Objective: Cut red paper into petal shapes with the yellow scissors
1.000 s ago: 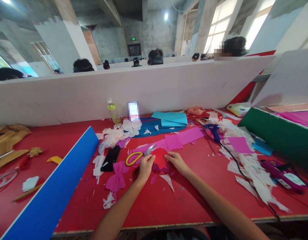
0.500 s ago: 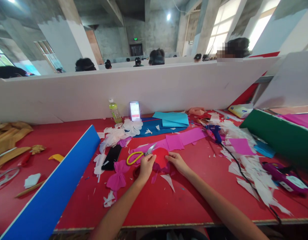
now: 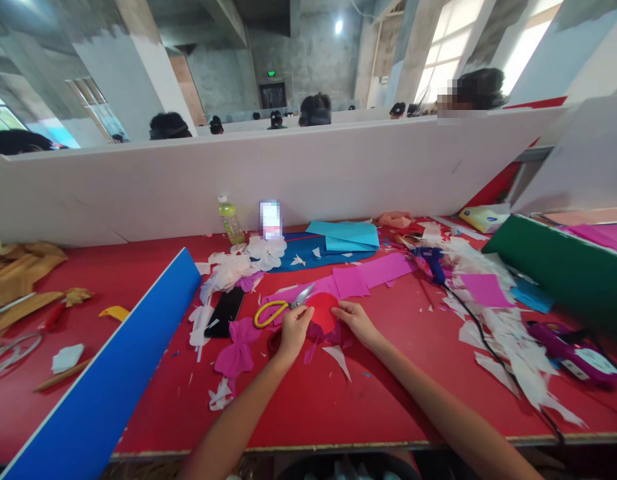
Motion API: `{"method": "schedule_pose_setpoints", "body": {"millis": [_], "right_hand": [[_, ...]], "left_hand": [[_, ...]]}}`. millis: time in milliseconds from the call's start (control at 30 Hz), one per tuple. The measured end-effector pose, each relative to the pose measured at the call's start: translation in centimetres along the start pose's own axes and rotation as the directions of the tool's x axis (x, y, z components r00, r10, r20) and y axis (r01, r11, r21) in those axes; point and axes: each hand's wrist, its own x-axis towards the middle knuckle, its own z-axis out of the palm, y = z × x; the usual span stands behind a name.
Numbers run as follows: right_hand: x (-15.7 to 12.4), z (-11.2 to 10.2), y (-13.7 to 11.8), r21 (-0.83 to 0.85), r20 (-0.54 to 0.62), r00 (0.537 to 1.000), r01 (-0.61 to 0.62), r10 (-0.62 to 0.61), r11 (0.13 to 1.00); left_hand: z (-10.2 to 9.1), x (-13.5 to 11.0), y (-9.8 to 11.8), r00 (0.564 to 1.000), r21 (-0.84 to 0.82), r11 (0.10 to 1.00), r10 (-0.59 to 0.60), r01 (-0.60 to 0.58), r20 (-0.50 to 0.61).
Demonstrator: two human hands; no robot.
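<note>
Both of my hands meet on a round red paper piece [image 3: 322, 311] lying on the red table [image 3: 338, 400]. My left hand [image 3: 293, 330] pinches its left edge with closed fingers. My right hand [image 3: 355, 321] grips its right edge with curled fingers. Magenta scraps peek out under the piece. Yellow-handled scissors [image 3: 278, 309] lie just beyond my left hand. A magenta paper bow [image 3: 237, 349] rests left of my left wrist.
A black phone [image 3: 225, 312] and white paper flowers [image 3: 238, 267] lie to the left, by a blue board [image 3: 113, 373]. Magenta [image 3: 368, 273] and cyan sheets [image 3: 348, 235], a bottle [image 3: 230, 222], a blue glue gun [image 3: 431, 261] with its cord, white scraps and a green board [image 3: 563, 273] surround them. Other people sit beyond the white partition [image 3: 288, 173].
Both hands stay on the red paper piece, with only slight finger shifts. The camera view drifted a little.
</note>
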Motion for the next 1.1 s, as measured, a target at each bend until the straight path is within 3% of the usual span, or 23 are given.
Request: {"method": "schedule_pose_setpoints", "body": {"millis": [300,800,900,933,1000,1100], "right_hand": [[0.0,-0.4,0.0,-0.113,0.034,0.999,0.03,-0.026,0.993],[0.0,-0.5,-0.6,-0.139,0.066,0.997,0.043,-0.034,0.989],[0.2,-0.8,-0.5,-0.162,0.051,0.997,0.062,-0.054,0.985],[0.3,-0.8,-0.5,-0.171,0.043,0.997,0.068,-0.061,0.983],[0.4,-1.0,-0.4,-0.184,0.026,0.997,0.072,-0.069,0.98],[0.5,-1.0,-0.3,-0.189,0.007,0.998,0.064,-0.064,0.98]], "left_hand": [[-0.4,0.5,0.3,0.997,-0.037,0.999,-0.011,0.008,-0.073],[-2.1,1.3,0.6,0.993,0.018,0.999,0.031,-0.029,-0.112],[-3.2,1.8,0.6,0.987,0.178,0.979,0.122,-0.103,-0.101],[-3.6,2.0,0.7,0.98,0.322,0.935,0.182,-0.147,-0.079],[-4.3,2.2,1.0,0.966,0.645,0.734,0.259,-0.212,0.023],[-5.0,2.3,1.5,0.977,0.895,0.404,0.169,-0.188,0.129]]}}
